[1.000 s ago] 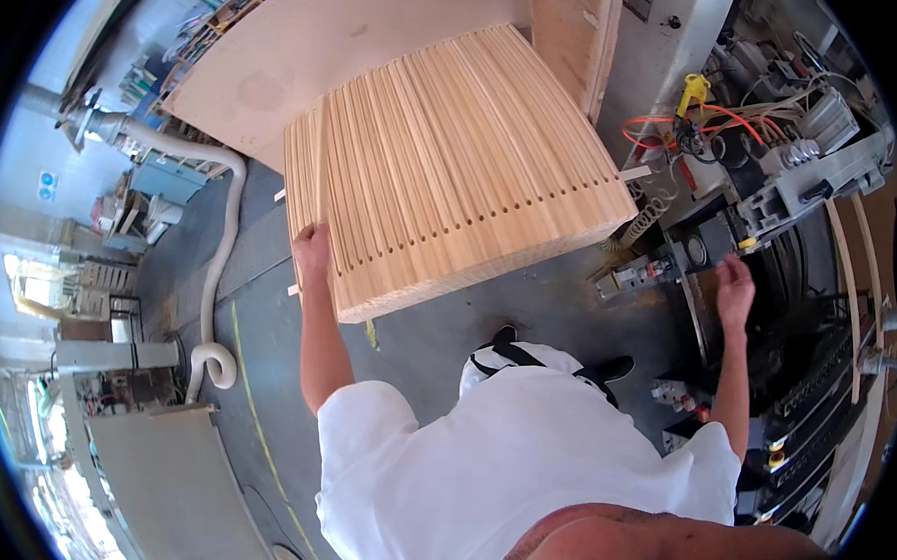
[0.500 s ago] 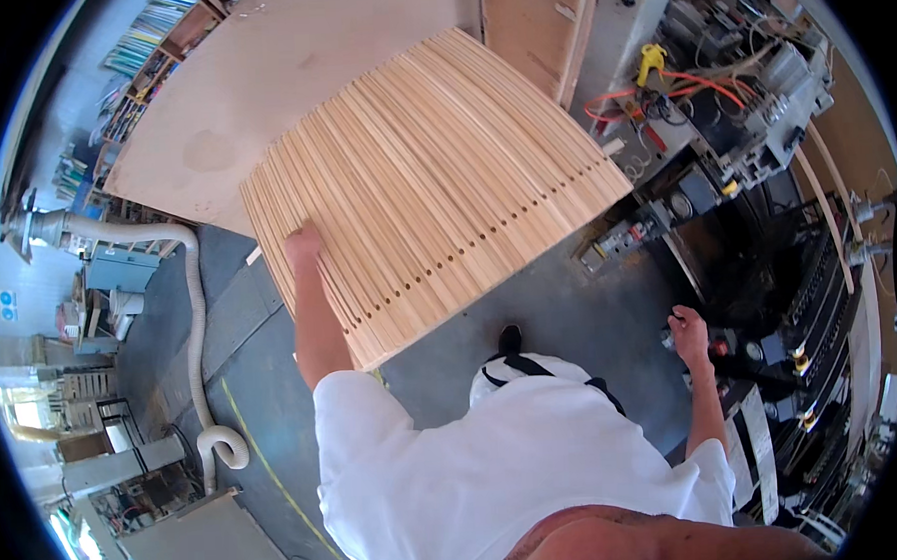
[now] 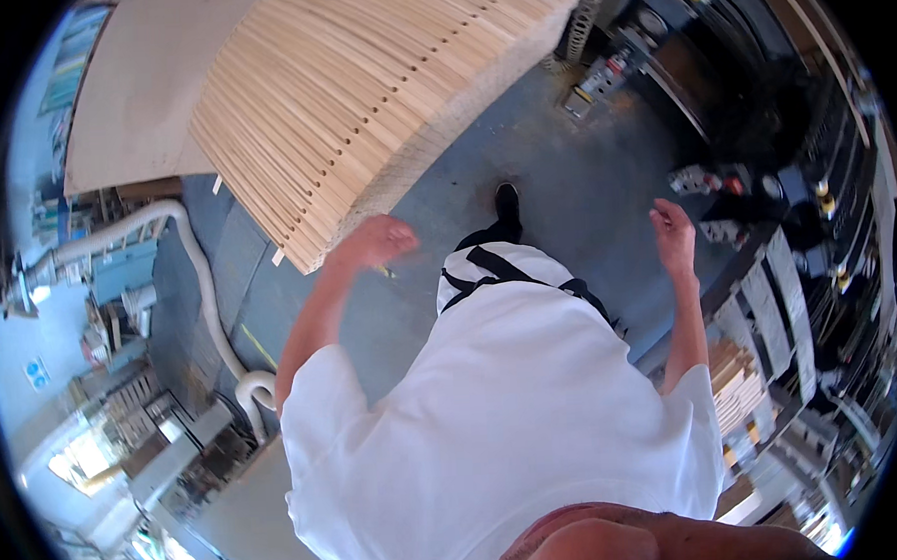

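A wide stack of pale wooden strips (image 3: 360, 84) lies side by side, with a row of small dark holes near the closer end. My left hand (image 3: 377, 241) is just off the near left corner of this stack, somewhat blurred, its fingers loosely apart and nothing visible in them. Out to the right, above the floor, my right hand (image 3: 674, 232) hangs with loosely bent fingers and holds nothing that I can see. It is nearest to the dark machinery on the right.
A large pale board (image 3: 145, 88) lies beyond the strips. Dark machinery (image 3: 763, 146) lines the right side. A ribbed hose (image 3: 207, 291) runs along the grey floor (image 3: 563, 155) at left. More wooden pieces (image 3: 738, 382) are stacked at lower right.
My left hand has come off the top of the strips and moved back toward my body. My right hand has risen in view. The stack appears higher in the picture as the view shifts.
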`<state>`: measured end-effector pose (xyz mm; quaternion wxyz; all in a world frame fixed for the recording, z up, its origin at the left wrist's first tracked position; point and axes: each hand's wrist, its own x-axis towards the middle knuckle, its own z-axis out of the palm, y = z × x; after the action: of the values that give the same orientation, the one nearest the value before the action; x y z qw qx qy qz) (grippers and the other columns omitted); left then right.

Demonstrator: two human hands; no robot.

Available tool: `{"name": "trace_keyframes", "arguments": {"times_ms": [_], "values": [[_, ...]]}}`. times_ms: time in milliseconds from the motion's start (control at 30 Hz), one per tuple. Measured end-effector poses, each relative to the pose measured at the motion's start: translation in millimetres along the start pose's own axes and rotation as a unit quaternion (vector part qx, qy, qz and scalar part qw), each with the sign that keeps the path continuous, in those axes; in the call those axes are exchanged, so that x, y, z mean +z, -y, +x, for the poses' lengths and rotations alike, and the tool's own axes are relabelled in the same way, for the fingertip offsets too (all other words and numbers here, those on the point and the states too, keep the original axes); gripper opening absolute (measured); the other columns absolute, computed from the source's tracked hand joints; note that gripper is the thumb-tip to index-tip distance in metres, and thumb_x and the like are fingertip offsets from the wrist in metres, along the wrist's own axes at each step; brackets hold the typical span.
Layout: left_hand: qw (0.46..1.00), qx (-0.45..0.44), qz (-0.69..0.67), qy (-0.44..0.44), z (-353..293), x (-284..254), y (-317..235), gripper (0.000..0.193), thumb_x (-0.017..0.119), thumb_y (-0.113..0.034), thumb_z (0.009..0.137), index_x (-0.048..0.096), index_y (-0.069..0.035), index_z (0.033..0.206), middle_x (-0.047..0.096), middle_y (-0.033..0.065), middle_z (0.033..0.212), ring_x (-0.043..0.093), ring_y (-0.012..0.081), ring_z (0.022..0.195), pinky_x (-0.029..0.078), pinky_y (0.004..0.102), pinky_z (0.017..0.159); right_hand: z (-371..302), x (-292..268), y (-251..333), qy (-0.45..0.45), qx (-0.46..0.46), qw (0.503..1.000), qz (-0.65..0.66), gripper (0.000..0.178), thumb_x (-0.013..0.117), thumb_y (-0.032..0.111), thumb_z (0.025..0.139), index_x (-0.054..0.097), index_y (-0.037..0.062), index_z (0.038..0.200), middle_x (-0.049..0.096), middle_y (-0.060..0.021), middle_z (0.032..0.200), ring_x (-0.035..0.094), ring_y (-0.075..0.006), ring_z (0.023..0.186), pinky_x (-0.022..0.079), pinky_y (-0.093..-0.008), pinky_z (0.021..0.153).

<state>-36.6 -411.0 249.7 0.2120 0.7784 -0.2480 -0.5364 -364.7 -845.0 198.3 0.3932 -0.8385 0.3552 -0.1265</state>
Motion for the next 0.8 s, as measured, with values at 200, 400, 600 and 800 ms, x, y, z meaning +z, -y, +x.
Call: {"name": "trace_keyframes", "arguments": {"times_ms": [200, 400, 600, 800], "values": [[0.988, 0.099, 0.111, -0.041, 44.5, -45.2, 60.3, 0.03, 0.057, -0.027, 0.094, 0.067, 0.002, 0.094, 0.065, 0.0115, 0.083, 0.057, 0.0174, 0.08, 0.048, 0.036, 0.076, -108.5, -43.0, -17.8, -0.027, 0.084, 0.995, -0.035, 0.026, 0.064, 0.011, 0.09, 0.064, 0.0021, 0.114, 0.066, -0.0141, 0.101, 0.067, -0.0278, 0.087, 0.054, -0.0337, 0.078], [0.994, -0.072, -0.001, 0.08, 96.0, -37.2, 68.0, 0.029, 0.062, -0.02, 0.09, 0.063, -0.007, 0.116, 0.068, 0.0112, 0.094, 0.065, 0.0201, 0.082, 0.052, 0.033, 0.066, -246.5, -63.1, -30.9, -0.173, 0.174, 0.969, -0.024, 0.027, 0.066, 0.016, 0.087, 0.063, 0.0063, 0.111, 0.065, -0.0138, 0.108, 0.062, -0.0346, 0.103, 0.052, -0.0438, 0.087], [0.83, 0.172, 0.516, 0.126, 172.6, 120.4, -41.6, 0.043, 0.06, -0.032, 0.094, 0.06, 0.0, 0.122, 0.067, 0.0208, 0.11, 0.066, 0.0308, 0.099, 0.052, 0.0406, 0.084, -387.6, -63.9, -2.6, -0.439, 0.223, 0.85, -0.186, 0.025, 0.07, 0.012, 0.085, 0.065, 0.0058, 0.109, 0.065, -0.0126, 0.108, 0.064, -0.0333, 0.099, 0.053, -0.0426, 0.083], [0.826, 0.337, 0.41, 0.189, 204.3, 255.8, -218.2, 0.046, 0.064, -0.03, 0.092, 0.061, 0.005, 0.122, 0.068, 0.0213, 0.112, 0.066, 0.0296, 0.105, 0.051, 0.0366, 0.091, -495.8, -4.9, -17.4, -0.476, 0.436, 0.691, -0.325, 0.025, 0.071, 0.013, 0.077, 0.064, 0.0106, 0.101, 0.061, -0.0078, 0.105, 0.056, -0.0312, 0.099, 0.045, -0.0424, 0.086]]}}
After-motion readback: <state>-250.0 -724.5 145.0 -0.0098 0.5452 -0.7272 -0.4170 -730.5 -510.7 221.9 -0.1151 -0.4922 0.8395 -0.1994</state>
